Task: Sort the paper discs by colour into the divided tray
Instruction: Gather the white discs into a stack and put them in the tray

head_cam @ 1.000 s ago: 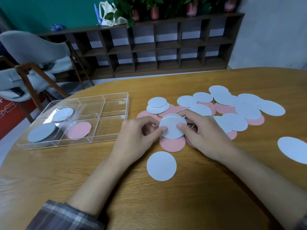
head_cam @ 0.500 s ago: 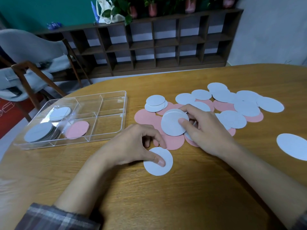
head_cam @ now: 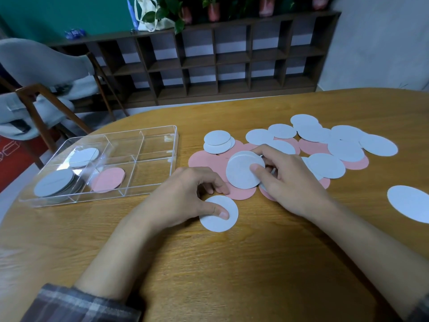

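My right hand [head_cam: 292, 182] grips a small stack of white discs [head_cam: 241, 170] tilted above the pink discs [head_cam: 206, 163], thumb on its face. My left hand [head_cam: 183, 198] has its thumb on a single white disc [head_cam: 219, 217] lying on the table, fingers curled at the disc's far edge. A loose pile of white and pink discs [head_cam: 325, 166] spreads to the right. The clear divided tray [head_cam: 175, 145] at left holds a stack of white discs [head_cam: 54, 182] in its near-left compartment, one white disc [head_cam: 83, 156] behind it, and a pink disc [head_cam: 108, 180] in the near-middle compartment.
Another white disc [head_cam: 411, 203] lies alone by the right edge of the view. The wooden table [head_cam: 232, 263] curves away at left, where a grey chair [head_cam: 34, 66] stands. A dark shelf unit [head_cam: 209, 61] lines the back wall.
My left hand let go of the stack and came down onto the single white disc nearer me. My right hand kept the stack, now held by that hand alone.
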Demonstrator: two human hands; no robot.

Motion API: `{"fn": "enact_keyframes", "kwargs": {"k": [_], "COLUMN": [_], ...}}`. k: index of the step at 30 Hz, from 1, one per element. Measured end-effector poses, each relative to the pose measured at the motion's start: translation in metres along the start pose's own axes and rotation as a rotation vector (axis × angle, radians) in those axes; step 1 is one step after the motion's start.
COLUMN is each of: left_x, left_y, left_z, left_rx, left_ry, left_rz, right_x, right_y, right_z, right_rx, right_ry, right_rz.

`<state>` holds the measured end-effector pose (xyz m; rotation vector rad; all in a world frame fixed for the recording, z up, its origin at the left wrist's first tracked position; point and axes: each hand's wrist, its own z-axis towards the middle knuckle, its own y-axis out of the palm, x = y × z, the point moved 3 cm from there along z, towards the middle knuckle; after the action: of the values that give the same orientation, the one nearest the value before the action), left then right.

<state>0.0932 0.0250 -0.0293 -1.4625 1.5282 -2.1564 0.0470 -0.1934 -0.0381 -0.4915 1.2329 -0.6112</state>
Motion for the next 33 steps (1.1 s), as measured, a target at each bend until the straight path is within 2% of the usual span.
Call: {"fn": "enact_keyframes", "kwargs": {"k": [5,12,16,22,28,33], "left_x": [0.002,-0.003,-0.001,-0.004,0.001,0.006], "left_y": [-0.001,0.000,-0.002,0.010,0.018,0.021], "left_z": [-0.001,0.003,0.005,0.008,0.014,0.028], "left_rx": [0.020,0.037,0.161,0.420,0.532,0.581], "left_ry": [-0.008,-0.020,0.008,-0.030,-0.036,0.008], "left_rz": [0.006,-0.182,-0.345,-0.415,-0.383,-0.138], "right_x": [0.001,0.000,0.000,-0.004,-0.003,0.010], "right_y": [0.002,0.002,0.003,0.002,0.004,-0.013], "right_z": [0.001,0.001,0.001,0.001,0.000,0.005], "right_rx": [0.000,0.009,-0.023,-0.034,-0.099,0.023], "right_ry": [0.005,0.005,0.034,0.060,-0.002,0.020], "right_rz": [-0.007,0.034,0.082,0.216,0.038,0.016]}}
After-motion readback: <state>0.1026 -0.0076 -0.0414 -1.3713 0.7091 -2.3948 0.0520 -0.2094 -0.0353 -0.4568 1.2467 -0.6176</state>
